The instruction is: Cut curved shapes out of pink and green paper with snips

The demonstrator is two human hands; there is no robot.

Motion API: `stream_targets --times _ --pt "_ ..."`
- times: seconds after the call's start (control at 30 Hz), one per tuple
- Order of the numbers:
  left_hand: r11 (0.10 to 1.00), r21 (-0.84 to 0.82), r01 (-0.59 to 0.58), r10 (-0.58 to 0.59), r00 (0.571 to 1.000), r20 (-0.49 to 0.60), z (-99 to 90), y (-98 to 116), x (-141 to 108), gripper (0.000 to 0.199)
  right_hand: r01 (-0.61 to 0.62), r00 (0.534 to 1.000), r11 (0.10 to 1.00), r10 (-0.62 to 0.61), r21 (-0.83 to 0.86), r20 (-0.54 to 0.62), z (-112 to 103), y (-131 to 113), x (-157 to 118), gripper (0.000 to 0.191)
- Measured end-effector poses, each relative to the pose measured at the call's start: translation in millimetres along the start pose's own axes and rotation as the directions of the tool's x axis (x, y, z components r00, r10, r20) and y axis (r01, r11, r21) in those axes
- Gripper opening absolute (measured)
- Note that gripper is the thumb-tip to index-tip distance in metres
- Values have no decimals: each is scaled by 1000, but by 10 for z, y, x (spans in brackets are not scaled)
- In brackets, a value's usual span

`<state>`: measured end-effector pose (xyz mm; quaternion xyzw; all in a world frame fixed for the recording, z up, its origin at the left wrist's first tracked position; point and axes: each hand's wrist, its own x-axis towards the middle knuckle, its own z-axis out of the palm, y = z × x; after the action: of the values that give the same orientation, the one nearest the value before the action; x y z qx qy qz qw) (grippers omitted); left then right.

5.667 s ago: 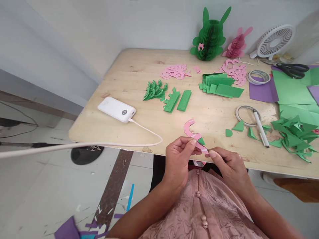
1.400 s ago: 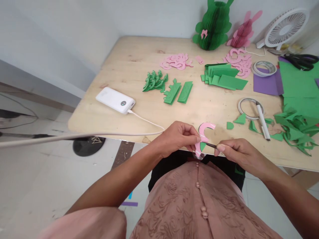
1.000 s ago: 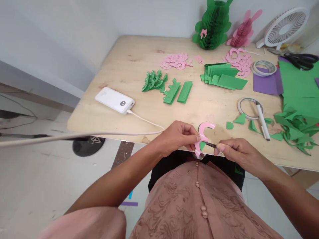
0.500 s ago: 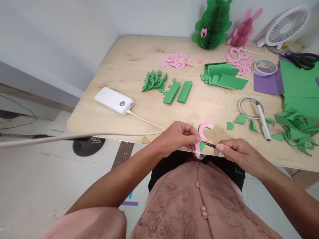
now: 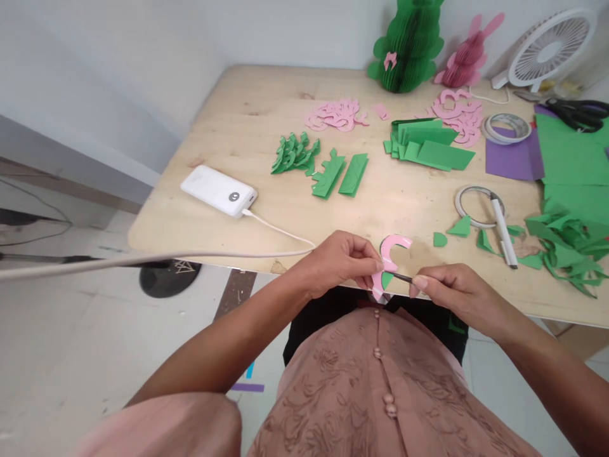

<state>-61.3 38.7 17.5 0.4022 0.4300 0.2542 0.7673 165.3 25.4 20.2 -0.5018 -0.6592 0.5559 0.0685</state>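
Near the front edge of the table, my left hand [image 5: 349, 261] pinches a curved pink paper cutout [image 5: 394, 244] with pale shiny strips across it. A small green paper piece [image 5: 387, 280] shows against its lower part. My right hand [image 5: 450, 289] is closed around slim dark tweezers [image 5: 403, 277]. Their tip touches or nearly touches the pink cutout beside my left fingertips; the exact contact is too small to make out.
A white power bank [image 5: 216, 189] with a cable lies left. Folded green cutouts [image 5: 295, 154], pink cutouts [image 5: 335, 115] and green strips [image 5: 431, 143] lie behind my hands. A tape roll [image 5: 507, 129], a white cutter pen [image 5: 503, 231], green scraps [image 5: 568, 251], scissors [image 5: 575, 114] and a fan [image 5: 549, 51] stand right.
The upper end of the pink cutout has tilted slightly to the right. Both hands keep nearly the same place and grip.
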Motion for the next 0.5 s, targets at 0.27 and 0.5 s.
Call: stream_targets --times 0.27,0.5 --pt "999 41 29 -30 999 32 -20 38 -3 9 -1 1000 1000 1 -4 17 -6 13 10 45" --pt "998 52 27 -31 996 84 -58 23 18 9 -10 1000 1000 10 -15 24 -3 22 10 46"
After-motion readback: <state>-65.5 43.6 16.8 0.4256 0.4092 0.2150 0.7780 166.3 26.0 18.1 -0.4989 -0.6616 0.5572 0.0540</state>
